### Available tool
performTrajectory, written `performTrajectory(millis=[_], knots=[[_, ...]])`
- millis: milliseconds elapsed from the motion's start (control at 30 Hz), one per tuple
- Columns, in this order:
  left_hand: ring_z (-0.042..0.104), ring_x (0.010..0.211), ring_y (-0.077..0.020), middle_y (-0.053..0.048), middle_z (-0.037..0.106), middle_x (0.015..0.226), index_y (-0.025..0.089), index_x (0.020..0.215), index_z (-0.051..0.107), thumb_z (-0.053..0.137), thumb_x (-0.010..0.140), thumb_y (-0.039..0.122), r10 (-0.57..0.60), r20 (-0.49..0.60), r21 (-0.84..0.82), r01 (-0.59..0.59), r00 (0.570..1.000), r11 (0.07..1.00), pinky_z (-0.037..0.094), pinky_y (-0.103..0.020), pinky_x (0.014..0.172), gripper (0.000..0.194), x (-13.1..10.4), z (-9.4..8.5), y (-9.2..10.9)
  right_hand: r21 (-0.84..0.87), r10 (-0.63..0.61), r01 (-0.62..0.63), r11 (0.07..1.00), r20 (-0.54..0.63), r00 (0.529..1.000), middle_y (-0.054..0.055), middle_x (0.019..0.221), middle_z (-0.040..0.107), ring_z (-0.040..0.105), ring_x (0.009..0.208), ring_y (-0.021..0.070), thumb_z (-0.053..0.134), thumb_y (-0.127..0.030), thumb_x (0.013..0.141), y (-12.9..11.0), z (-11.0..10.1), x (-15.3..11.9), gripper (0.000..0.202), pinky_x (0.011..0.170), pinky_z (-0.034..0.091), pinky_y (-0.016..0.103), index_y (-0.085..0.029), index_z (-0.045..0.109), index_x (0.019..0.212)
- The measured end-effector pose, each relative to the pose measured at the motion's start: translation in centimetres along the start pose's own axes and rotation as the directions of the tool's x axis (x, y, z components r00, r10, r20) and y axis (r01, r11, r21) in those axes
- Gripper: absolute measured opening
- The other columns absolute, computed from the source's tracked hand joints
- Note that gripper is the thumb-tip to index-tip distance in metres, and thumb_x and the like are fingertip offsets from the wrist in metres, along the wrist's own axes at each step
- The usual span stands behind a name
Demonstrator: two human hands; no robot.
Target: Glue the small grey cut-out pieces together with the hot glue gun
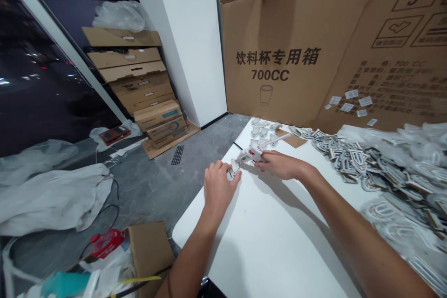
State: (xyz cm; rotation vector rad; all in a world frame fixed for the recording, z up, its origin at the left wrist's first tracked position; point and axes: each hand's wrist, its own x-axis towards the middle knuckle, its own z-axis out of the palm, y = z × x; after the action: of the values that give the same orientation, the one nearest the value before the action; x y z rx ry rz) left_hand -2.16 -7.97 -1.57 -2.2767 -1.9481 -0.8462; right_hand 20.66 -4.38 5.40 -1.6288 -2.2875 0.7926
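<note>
My right hand (279,165) is wrapped round a white glue gun (252,152) with a red mark on its body. A pale glue stick (279,140) sticks out of its rear. The gun's nozzle points down and left at a small white plastic piece (234,165) on the table. My left hand (219,181) pinches that piece between thumb and fingers at the table's left edge. Whether the nozzle touches the piece I cannot tell. Several similar white pieces (255,132) lie in rows just beyond the gun.
The white table (265,237) carries a big heap of grey-and-white badge-like parts (359,160) on the right. A tall cardboard sheet (279,32) stands behind it. Stacked cartons (139,79) lean by a white pillar (188,32). An open box (150,251) holding clutter stands at lower left.
</note>
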Motion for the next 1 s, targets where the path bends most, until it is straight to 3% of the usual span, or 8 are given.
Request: performTrajectory(millis=[200,567,767,1000], knots=[[0.064,0.092,-0.0276,-0.005,0.071,0.094,0.023,0.094,0.074,0.075,0.093,0.038,-0.004,0.001,0.002,0.004,1.000,1.000,0.044,-0.042,0.083,0.016,-0.01,-0.13,0.12,-0.022,0.022,-0.021,1.000,0.045,0.999,0.011,0.102,0.069,0.066,0.098,0.0301,0.051,-0.046,0.100,-0.09,0.27,0.02,0.031,0.083,0.050,0.038,-0.022,0.059,0.080],[0.064,0.094,-0.0285,-0.006,0.072,0.096,0.023,0.095,0.075,0.075,0.093,0.038,-0.009,-0.001,0.005,0.009,1.000,1.000,0.044,-0.042,0.085,0.016,-0.01,-0.13,0.17,0.044,-0.031,0.029,0.999,0.050,0.998,0.010,0.108,0.072,0.065,0.095,0.0289,0.053,-0.038,0.098,-0.17,0.44,-0.03,0.020,0.078,0.047,0.036,-0.023,0.066,0.093],[0.065,0.093,-0.0282,-0.005,0.072,0.094,0.023,0.093,0.074,0.076,0.093,0.038,-0.013,-0.005,0.009,0.013,1.000,1.000,0.044,-0.042,0.085,0.016,0.00,-0.10,0.15,0.031,0.069,-0.071,0.997,0.057,0.996,0.012,0.109,0.071,0.066,0.099,0.0311,0.056,-0.043,0.097,-0.30,0.36,-0.07,0.024,0.079,0.048,0.037,-0.022,0.062,0.086],[0.065,0.093,-0.0278,-0.005,0.072,0.095,0.022,0.091,0.072,0.077,0.092,0.038,-0.017,-0.001,0.003,0.018,1.000,1.000,0.044,-0.042,0.084,0.016,0.00,-0.08,0.15,0.036,0.080,-0.082,0.996,0.054,0.995,0.011,0.109,0.071,0.066,0.104,0.0322,0.056,-0.045,0.096,-0.28,0.33,-0.02,0.026,0.085,0.050,0.038,-0.023,0.061,0.084]])
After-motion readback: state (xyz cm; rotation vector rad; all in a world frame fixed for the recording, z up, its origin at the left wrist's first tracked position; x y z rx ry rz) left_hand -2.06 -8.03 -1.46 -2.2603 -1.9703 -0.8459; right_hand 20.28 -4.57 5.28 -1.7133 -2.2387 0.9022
